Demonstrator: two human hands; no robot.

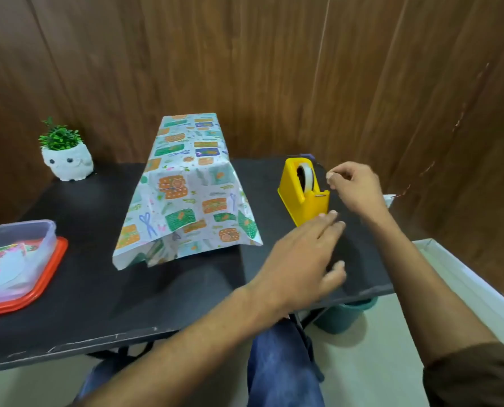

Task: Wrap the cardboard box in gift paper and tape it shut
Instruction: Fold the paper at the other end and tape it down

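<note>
The box is hidden under patterned gift paper (186, 183), which drapes over it in the middle of the black table (83, 289); the near flaps hang loose and flare out. A yellow tape dispenser (303, 192) with a white roll stands to the right of it. My right hand (353, 186) is just right of the dispenser, thumb and fingertips pinched together near the cutter; whether a strip of tape sits between them is too faint to tell. My left hand (303, 259) hovers in front of the dispenser, fingers spread, fingertips touching its front base.
A white owl-shaped pot with a green plant (65, 157) stands at the back left. A clear plastic container on a red lid (15, 259) holds paper scraps at the left edge. A teal bin (344, 315) stands under the table's right corner. Wood panelling rises behind.
</note>
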